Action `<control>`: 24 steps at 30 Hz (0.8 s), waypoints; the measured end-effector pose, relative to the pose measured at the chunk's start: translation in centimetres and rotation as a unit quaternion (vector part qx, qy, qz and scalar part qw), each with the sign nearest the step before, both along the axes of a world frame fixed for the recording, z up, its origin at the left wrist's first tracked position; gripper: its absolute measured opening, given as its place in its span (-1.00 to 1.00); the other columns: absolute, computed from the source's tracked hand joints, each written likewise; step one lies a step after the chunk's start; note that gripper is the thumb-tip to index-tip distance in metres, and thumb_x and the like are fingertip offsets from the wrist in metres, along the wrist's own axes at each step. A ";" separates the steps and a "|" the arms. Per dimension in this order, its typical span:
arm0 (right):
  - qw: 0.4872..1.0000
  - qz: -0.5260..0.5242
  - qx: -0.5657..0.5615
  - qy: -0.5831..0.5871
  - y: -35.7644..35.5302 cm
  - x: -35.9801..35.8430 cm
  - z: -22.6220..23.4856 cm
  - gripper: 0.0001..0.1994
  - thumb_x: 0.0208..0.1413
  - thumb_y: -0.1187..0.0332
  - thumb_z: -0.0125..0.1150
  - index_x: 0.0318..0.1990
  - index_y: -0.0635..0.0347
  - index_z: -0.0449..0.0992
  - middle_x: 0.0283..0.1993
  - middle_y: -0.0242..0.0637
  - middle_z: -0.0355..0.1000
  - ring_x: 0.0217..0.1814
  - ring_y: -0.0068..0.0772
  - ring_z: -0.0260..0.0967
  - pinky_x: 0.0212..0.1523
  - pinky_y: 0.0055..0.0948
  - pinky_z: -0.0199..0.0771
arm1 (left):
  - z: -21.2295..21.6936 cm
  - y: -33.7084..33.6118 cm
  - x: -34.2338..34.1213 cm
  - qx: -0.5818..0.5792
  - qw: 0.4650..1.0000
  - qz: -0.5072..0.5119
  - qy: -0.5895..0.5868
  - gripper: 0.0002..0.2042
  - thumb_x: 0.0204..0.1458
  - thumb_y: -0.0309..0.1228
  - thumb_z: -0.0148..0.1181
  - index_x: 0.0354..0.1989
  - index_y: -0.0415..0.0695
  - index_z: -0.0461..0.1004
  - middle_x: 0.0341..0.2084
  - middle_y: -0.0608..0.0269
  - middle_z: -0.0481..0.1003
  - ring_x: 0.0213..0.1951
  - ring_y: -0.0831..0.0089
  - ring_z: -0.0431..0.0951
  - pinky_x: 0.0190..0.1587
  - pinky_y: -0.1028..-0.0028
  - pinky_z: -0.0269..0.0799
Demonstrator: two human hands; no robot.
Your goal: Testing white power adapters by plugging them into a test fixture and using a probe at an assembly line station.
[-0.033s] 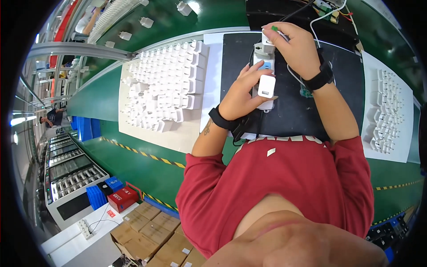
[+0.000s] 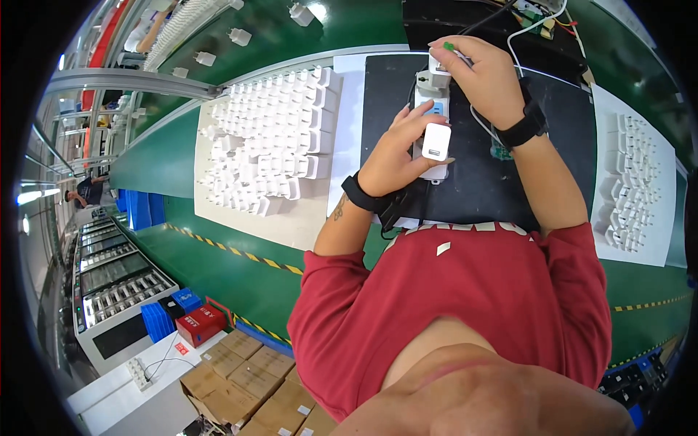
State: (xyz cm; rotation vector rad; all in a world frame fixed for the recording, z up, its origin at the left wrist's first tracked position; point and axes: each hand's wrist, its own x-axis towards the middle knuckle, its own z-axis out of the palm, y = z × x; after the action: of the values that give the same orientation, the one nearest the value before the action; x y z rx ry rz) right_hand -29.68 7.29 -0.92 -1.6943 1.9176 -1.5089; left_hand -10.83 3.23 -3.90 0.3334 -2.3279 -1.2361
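Observation:
My left hand (image 2: 396, 154) pinches a white USB wall charger (image 2: 436, 142) between thumb and fingers, its port end toward me. It is held over a white power strip (image 2: 434, 93) that lies on a black mat (image 2: 483, 189). At the strip's far end sits another white charger (image 2: 438, 65). Closed fingers of my right hand (image 2: 487, 83) meet this charger's top, around a small white plug with a green part (image 2: 448, 46). Much of that plug is hidden by the fingers. Below my right hand a white cable (image 2: 480, 122) runs across the mat.
Left of the mat, many white chargers (image 2: 280, 123) stand in rows on a pale board. More chargers (image 2: 629, 185) lie on a white sheet at right. A bare circuit board (image 2: 538, 25) and wires are at the back. Cardboard boxes (image 2: 240, 374) stand lower left.

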 end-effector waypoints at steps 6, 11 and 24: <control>0.995 0.019 0.008 0.098 -0.4 -0.2 1.3 -0.79 0.04 0.29 0.11 -0.28 0.24 0.53 -0.27 -0.23 0.49 -0.25 -0.26 0.43 -0.20 -0.42 0.37 | -0.7 -0.4 -0.1 0.012 1.000 -0.024 -0.015 -0.55 -0.26 -0.48 0.34 -0.10 -0.11 0.39 -0.15 0.22 0.46 0.20 0.13 0.21 0.26 0.09 -0.11; 0.985 0.067 -0.072 0.140 -0.6 -0.2 0.8 -0.89 -0.06 0.42 0.14 -0.37 0.24 0.50 -0.31 -0.23 0.49 -0.21 -0.19 0.41 -0.17 -0.32 0.32 | -0.4 -0.3 -0.1 0.020 0.999 -0.003 0.034 -0.56 -0.30 -0.42 0.39 -0.15 -0.11 0.42 -0.12 0.11 0.44 0.09 0.13 0.33 0.23 0.16 -0.03; 0.986 0.055 -0.054 0.147 -0.2 -0.1 0.0 -0.86 0.02 0.41 0.13 -0.31 0.26 0.54 -0.11 -0.27 0.48 0.13 -0.19 0.30 0.14 -0.26 0.19 | 10.5 -2.4 18.3 -0.369 0.778 0.482 -0.161 -0.60 -0.31 -0.63 0.18 -0.18 -0.04 0.49 -0.33 0.15 0.44 -0.24 0.25 0.45 -0.09 0.25 0.34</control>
State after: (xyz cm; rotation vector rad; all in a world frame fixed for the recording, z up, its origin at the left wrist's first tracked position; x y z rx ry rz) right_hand -29.74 7.14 -0.97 -2.1386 1.8625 -1.4114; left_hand 7.48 0.83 6.64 1.2911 -2.1324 0.2598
